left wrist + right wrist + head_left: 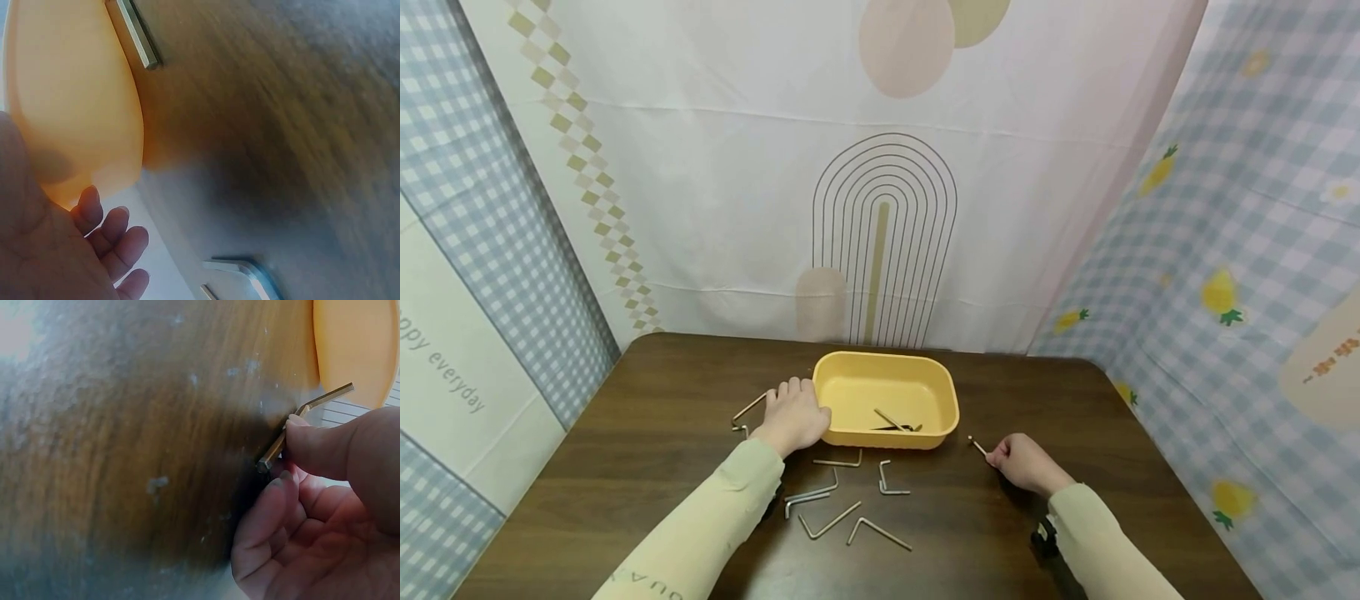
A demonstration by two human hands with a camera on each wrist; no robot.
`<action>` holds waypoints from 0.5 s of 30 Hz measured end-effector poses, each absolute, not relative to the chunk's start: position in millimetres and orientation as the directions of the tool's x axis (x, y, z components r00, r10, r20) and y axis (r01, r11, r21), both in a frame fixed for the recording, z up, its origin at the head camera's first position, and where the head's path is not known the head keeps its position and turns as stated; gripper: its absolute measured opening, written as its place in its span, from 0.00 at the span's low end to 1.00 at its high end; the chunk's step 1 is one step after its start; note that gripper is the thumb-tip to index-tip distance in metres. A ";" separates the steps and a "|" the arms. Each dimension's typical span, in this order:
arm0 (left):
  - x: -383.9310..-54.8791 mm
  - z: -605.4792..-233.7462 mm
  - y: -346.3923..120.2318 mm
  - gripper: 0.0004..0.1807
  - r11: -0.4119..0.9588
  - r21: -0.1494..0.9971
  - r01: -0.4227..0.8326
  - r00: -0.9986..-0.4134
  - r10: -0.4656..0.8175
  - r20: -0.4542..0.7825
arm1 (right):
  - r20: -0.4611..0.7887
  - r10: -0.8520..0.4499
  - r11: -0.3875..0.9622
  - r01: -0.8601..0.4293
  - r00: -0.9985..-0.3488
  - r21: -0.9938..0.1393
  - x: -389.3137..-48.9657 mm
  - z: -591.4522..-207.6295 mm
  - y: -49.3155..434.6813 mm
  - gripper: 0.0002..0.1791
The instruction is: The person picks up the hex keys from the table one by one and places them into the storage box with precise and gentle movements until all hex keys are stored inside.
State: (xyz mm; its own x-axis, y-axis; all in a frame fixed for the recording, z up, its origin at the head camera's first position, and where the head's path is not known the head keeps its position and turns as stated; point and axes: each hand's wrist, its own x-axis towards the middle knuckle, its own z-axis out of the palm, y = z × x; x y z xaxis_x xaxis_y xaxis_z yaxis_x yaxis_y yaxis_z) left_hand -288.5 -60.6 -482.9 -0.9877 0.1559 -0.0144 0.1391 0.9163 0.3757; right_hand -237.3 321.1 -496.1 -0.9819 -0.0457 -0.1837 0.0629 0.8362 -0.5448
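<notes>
My left hand (pixel 793 414) rests against the left end of a yellow plastic bin (pixel 883 439), its thumb at the rim. In the left wrist view the fingers (pixel 125 247) are loosely bent and hold nothing, beside the bin wall (pixel 75 94). To the right of the bin, my right hand (pixel 1026 462) pinches a brass-coloured L-shaped hex key (pixel 328 397) between thumb and fingertips, low over the table. Inside the bin lie a brass-coloured rod (pixel 891 419) and something thin and dark (pixel 891 428).
Several L-shaped hex keys, brass-coloured (pixel 880 532) and silver (pixel 808 498), lie on the brown wooden table (pixel 970 533) in front of the bin. More lie left of my left hand, including a brass-coloured key (pixel 749 407). Patterned cloth (pixel 722 208) hangs behind the table.
</notes>
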 end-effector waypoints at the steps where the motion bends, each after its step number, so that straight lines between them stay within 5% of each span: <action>1: -288.4 -482.8 -60.3 0.23 0.916 0.376 0.140 -0.988 0.156 -0.013 | -0.188 -0.044 0.834 0.068 -0.981 -0.547 -236.7 -496.1 320.9 0.16; 15: -286.6 -478.1 -58.9 0.22 0.920 0.365 0.139 -0.987 0.158 -0.022 | -0.183 -0.051 0.754 0.083 -0.982 -0.652 -235.3 -493.7 331.7 0.09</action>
